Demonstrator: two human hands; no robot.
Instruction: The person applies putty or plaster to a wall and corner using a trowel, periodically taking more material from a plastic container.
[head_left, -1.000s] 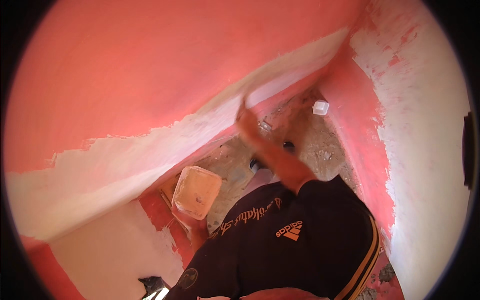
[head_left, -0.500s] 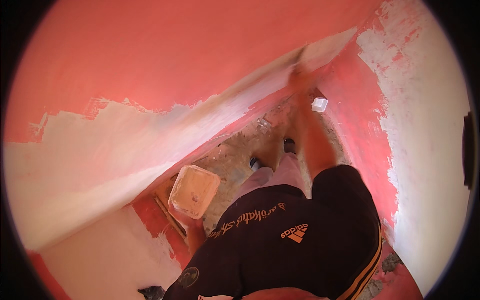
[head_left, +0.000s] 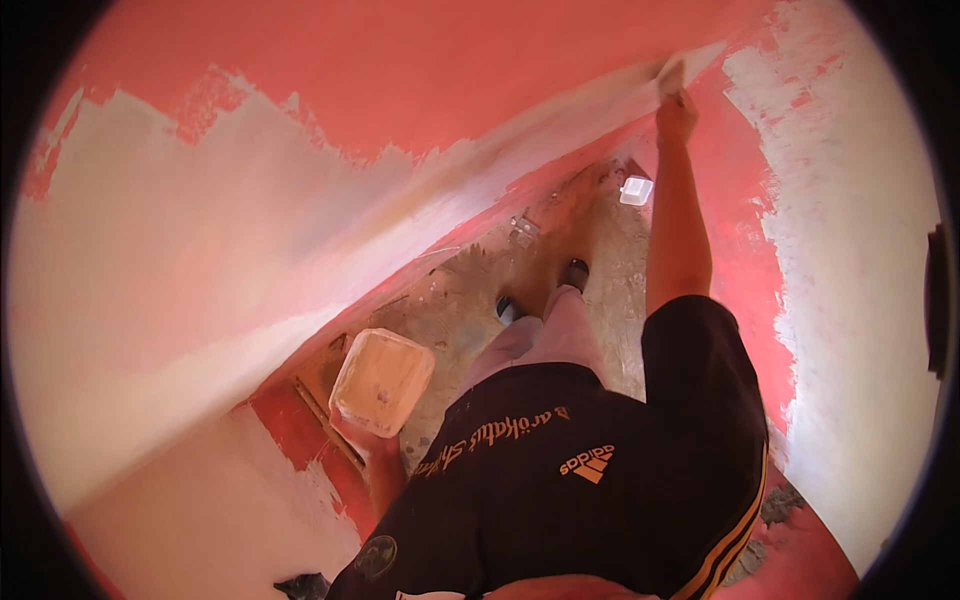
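Observation:
My left hand (head_left: 372, 436) grips the lower edge of a squarish plastic tub (head_left: 384, 380) with rounded corners. Pale smears cover the tub's inside, which looks orange-tinted. Far up to the right, my right arm stretches out, and my right hand (head_left: 677, 118) is closed around a small flat tool (head_left: 672, 80). That tool lies against the pale band of the wall (head_left: 590, 110) near the corner; its exact kind is too small and blurred to tell. The left wall is red above, with a ragged-edged pale coat (head_left: 200, 240) below.
On the dirty floor (head_left: 470, 290) by the corner sits a white translucent container (head_left: 636, 190), with a small clear item (head_left: 524, 230) nearby. The right wall (head_left: 850, 250) is part red, part pale. Thin strips of wood (head_left: 330, 425) lie beside the tub.
My right hand has moved up and right along the wall toward the corner with the tool. The tub in my left hand has shifted slightly left.

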